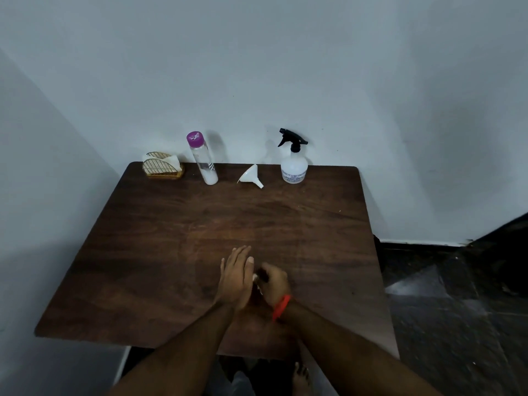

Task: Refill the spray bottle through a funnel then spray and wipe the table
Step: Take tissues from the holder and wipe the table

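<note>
A white spray bottle (294, 164) with a black trigger head stands at the back right of the dark wooden table (171, 252). A white funnel (251, 175) lies on its side to its left. Further left stands a clear bottle (203, 160) with a purple cap. Over the near middle of the table my left hand (235, 277) is held flat with straight fingers. My right hand (274, 284), with a red band at the wrist, is curled round a small crumpled white thing (256, 279), mostly hidden between the two hands.
A wire holder (162, 166) with white napkins stands at the table's back left corner. White walls rise behind and to the left. Dark floor lies to the right of the table, and my bare foot (301, 378) shows below its front edge.
</note>
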### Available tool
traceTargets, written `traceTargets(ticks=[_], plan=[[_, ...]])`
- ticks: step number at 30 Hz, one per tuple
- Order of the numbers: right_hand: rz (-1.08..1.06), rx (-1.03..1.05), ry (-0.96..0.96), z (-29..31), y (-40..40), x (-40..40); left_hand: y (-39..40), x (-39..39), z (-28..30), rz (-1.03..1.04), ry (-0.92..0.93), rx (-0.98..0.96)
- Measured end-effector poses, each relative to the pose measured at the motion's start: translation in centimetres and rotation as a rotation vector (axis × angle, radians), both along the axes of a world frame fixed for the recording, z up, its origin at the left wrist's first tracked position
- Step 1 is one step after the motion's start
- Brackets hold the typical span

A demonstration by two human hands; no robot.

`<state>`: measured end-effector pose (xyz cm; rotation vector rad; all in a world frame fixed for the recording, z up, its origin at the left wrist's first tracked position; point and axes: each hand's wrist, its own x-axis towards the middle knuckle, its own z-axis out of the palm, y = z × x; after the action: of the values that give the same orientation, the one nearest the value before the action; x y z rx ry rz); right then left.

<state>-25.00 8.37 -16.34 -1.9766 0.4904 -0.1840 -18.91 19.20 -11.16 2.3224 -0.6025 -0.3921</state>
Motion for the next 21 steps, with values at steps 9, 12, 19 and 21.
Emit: traceTargets(ticks=[9,12,19,21], plan=[[-0.292,0.735,0.01,3.0,-3.4,1.2,-3.7,0.5,1.8,0.228,0.3,-0.139],[-0.318,0.472,-0.054,3.6,-4.5,0.3,-5.5,-0.1,2.3,0.373,0.805,-0.31],[-0.401,0.452,-0.155,5.0,-8.1,-1.4,-9.7,-1.4,4.3,0.33,0.9,-0.475],[-0.43,0.448,-0.179,5.3,-9.3,-1.9,-11.0,-1.7,5.1,0.329,0.858,-0.469]])
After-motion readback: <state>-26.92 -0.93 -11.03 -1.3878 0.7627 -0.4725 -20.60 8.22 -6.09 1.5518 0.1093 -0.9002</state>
